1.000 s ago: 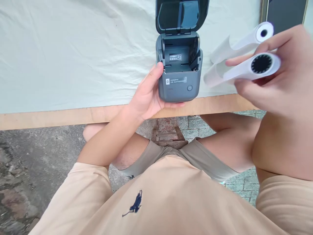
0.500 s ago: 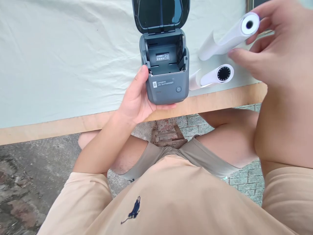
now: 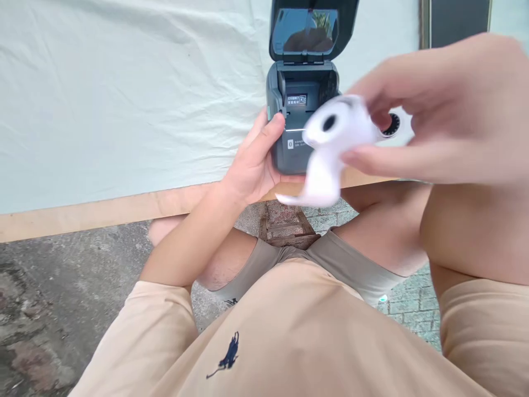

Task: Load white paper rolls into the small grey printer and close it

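My left hand [image 3: 258,157] is closed around the left side and underside of a small dark grey label printer [image 3: 285,157]. Its glossy black lid [image 3: 309,30] stands raised, and the part of the paper bay that shows holds no roll. Between the thumb and fingers of my right hand [image 3: 430,116] is a white paper roll [image 3: 339,129], blurred by motion. Its loose end curls downward, and it covers the right front of the printer. A second white roll [image 3: 406,125] with a dark toothed core lies behind my right hand, mostly hidden.
A pale cloth [image 3: 124,99] covers the table, whose wooden edge [image 3: 103,212] runs in front of my knees. At the back right lies a dark flat panel [image 3: 458,22]. Below the table a wooden stool [image 3: 291,229] shows between my legs.
My right hand has taken hold of the farther paper roll and brought it left, in front of the printer. My left hand and the printer have shifted slightly right.
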`<state>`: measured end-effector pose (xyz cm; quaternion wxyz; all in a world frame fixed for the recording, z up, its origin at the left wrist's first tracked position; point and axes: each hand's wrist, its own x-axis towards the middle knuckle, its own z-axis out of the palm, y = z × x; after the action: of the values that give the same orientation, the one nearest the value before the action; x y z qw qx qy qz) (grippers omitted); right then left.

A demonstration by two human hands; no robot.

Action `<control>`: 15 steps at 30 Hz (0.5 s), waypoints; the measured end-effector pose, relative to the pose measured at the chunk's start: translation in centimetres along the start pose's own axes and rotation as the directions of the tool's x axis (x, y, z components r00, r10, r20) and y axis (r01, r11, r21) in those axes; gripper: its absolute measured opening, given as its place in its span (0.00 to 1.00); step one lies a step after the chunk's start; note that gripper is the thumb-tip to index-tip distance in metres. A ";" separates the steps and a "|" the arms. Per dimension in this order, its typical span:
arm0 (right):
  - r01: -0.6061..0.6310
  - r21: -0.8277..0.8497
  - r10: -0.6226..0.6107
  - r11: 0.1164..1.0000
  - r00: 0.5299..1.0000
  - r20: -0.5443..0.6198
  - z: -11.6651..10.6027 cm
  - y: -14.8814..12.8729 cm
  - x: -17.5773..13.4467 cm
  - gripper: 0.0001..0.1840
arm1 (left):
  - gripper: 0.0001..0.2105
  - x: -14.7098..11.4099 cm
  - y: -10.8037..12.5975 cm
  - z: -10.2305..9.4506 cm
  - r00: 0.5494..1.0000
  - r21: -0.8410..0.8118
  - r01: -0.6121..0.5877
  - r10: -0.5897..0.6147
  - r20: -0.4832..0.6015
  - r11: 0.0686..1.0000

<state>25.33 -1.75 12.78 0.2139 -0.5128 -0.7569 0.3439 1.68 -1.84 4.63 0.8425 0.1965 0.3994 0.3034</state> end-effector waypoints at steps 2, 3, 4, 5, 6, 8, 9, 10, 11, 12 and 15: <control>-0.017 -0.278 0.008 0.961 0.999 -0.033 1.2 -1.4 1.5 0.11 | 0.22 -0.1 0.0 0.1 0.998 0.046 -0.057 0.056 0.015 0.997; -0.068 -0.369 0.042 0.927 0.996 -0.078 1.6 -1.8 2.2 0.11 | 0.22 -0.2 0.0 0.1 0.997 0.071 -0.078 0.077 0.021 0.994; -0.130 -0.430 0.092 0.893 0.990 -0.108 1.9 -2.1 2.9 0.13 | 0.22 -0.2 0.0 0.1 0.997 0.088 -0.077 0.075 0.022 0.993; -0.183 -0.464 0.142 0.867 0.982 -0.122 2.1 -2.2 3.4 0.13 | 0.23 -0.2 0.0 0.1 0.997 0.098 -0.071 0.069 0.024 0.993; -0.224 -0.481 0.188 0.847 0.974 -0.124 2.3 -2.3 3.8 0.13 | 0.23 -0.2 0.0 0.0 0.998 0.107 -0.067 0.064 0.026 0.992; -0.251 -0.500 0.221 0.829 0.968 -0.119 2.3 -2.6 4.2 0.11 | 0.25 -0.1 0.0 0.0 0.998 0.113 -0.063 0.060 0.028 0.992; -0.250 -0.518 0.224 0.818 0.968 -0.114 2.2 -2.7 4.2 0.11 | 0.25 -0.1 0.0 0.1 0.998 0.109 -0.063 0.060 0.027 0.992; -0.250 -0.547 0.227 0.799 0.968 -0.109 2.2 -2.9 4.2 0.11 | 0.25 -0.1 0.0 0.1 0.998 0.102 -0.060 0.058 0.022 0.993; -0.254 -0.582 0.237 0.772 0.966 -0.107 2.1 -3.0 4.2 0.12 | 0.24 -0.1 0.0 0.1 0.998 0.092 -0.057 0.056 0.013 0.994; -0.263 -0.618 0.255 0.741 0.961 -0.104 2.1 -3.2 4.2 0.13 | 0.23 -0.1 0.0 0.1 0.999 0.083 -0.053 0.053 0.006 0.995; -0.270 -0.691 0.275 0.670 0.955 -0.106 1.9 -3.6 4.0 0.14 | 0.22 0.0 0.0 0.1 0.999 0.085 -0.052 0.051 0.012 0.995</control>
<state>20.19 0.54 14.06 -0.0520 -0.6612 -0.7458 0.0621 1.72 -1.89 4.68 0.8272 0.2439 0.4026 0.3067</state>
